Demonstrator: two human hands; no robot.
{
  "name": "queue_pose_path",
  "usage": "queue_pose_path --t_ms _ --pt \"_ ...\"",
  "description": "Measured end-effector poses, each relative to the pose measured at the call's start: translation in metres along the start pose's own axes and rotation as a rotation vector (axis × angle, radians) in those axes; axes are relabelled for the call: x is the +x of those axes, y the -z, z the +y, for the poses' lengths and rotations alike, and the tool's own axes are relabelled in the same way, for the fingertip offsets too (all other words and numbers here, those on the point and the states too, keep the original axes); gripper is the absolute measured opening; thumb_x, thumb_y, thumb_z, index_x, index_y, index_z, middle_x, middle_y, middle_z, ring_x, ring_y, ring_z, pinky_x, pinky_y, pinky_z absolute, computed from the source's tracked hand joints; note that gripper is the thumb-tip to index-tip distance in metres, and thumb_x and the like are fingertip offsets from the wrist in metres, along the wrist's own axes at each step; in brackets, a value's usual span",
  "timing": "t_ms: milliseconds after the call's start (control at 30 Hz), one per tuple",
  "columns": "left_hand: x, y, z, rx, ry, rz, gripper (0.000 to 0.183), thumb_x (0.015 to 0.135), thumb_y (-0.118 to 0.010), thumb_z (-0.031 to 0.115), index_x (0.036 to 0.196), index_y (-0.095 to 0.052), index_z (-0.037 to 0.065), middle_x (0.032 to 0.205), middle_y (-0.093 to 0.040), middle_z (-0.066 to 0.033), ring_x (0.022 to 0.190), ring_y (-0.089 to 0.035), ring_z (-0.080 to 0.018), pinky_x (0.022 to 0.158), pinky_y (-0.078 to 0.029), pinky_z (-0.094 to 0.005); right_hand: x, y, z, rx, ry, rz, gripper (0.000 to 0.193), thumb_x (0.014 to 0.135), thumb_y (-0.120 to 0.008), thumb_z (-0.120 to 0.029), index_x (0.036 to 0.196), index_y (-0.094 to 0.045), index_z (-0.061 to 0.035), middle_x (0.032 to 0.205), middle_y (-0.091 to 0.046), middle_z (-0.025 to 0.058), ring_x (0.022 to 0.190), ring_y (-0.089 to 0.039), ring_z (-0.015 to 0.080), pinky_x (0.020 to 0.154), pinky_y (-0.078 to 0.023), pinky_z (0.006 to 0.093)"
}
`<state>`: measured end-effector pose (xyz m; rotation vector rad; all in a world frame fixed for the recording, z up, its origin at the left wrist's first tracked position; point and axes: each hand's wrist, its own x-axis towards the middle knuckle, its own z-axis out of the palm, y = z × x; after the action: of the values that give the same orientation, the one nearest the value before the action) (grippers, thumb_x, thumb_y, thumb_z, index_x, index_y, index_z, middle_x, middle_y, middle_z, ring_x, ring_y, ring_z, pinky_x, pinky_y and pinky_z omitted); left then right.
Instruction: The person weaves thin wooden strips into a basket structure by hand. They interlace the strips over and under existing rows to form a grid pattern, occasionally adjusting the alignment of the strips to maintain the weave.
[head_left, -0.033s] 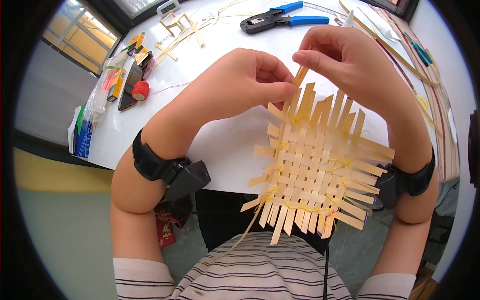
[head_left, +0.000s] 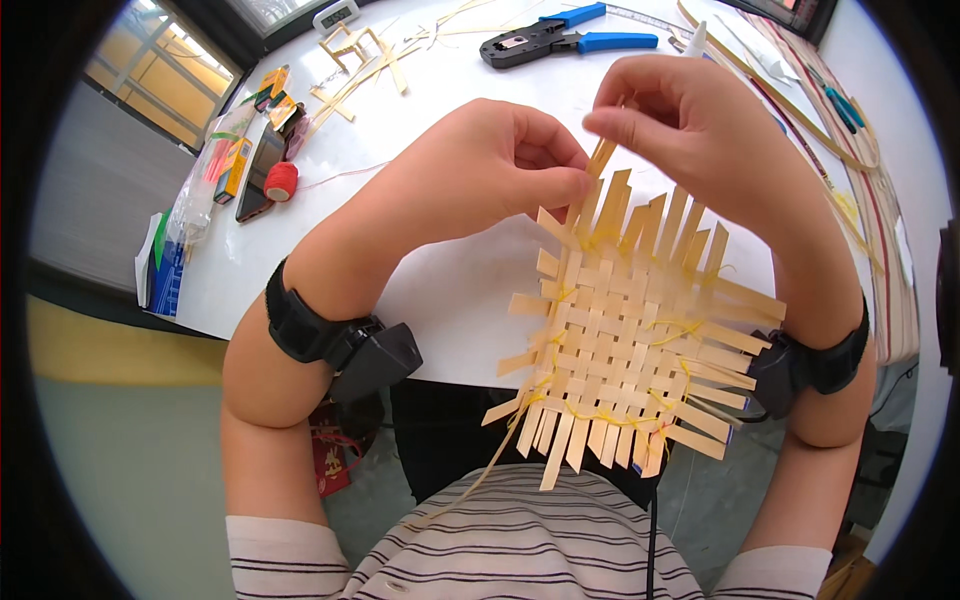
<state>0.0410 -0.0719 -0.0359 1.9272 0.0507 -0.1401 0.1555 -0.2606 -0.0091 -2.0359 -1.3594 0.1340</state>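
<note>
A woven square of pale bamboo strips (head_left: 610, 345) is tilted above the table's near edge, with strip ends sticking out on all sides. Thin yellow thread (head_left: 600, 415) runs around the weave's border. My left hand (head_left: 530, 165) pinches the top left corner between thumb and fingers, on an upright bamboo strip (head_left: 600, 158). Just above, my right hand (head_left: 665, 115) curls with thumb and forefinger at that strip's upper end. A long thin strip (head_left: 487, 470) trails from the lower left corner onto my striped shirt.
On the white table (head_left: 450, 270) lie a blue-handled crimping tool (head_left: 545, 40), loose bamboo strips (head_left: 375, 68), a red thread spool (head_left: 281, 181), a dark phone (head_left: 262, 165) and small yellow boxes (head_left: 233, 168). Green-handled pliers (head_left: 845, 108) rest at the right. A white nozzle tip (head_left: 697, 40) stands behind my right hand.
Very little differs. The right fingertips have shifted slightly, and the woven piece's right side has moved a touch to the left. The left hand keeps its pinch.
</note>
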Motion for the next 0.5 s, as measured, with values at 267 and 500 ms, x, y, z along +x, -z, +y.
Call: queue_pose_path --t_ms 267,500 --pt "0.002 -0.004 0.001 -0.028 0.051 -0.059 0.028 0.097 -0.073 0.022 0.111 -0.069 -0.002 0.096 -0.072 -0.0036 0.082 -0.068 -0.0083 0.074 -0.057 -0.0246 -0.002 -0.007 0.01 0.05 0.074 0.056 0.012 0.096 -0.067 -0.008 0.088 -0.064 0.0008 0.066 -0.056 -0.0002 0.059 -0.051 0.0068 0.056 -0.042 0.0244" --pt "-0.002 -0.006 0.008 -0.027 0.161 -0.151 0.034 0.098 -0.073 0.032 0.109 -0.07 -0.001 0.093 -0.071 -0.0013 0.079 -0.067 -0.0073 0.068 -0.055 -0.023 -0.003 -0.005 0.004 0.093 0.027 0.046 0.012 0.097 -0.067 -0.008 0.089 -0.064 0.0007 0.067 -0.057 -0.0001 0.062 -0.052 0.0067 0.057 -0.043 0.0237"
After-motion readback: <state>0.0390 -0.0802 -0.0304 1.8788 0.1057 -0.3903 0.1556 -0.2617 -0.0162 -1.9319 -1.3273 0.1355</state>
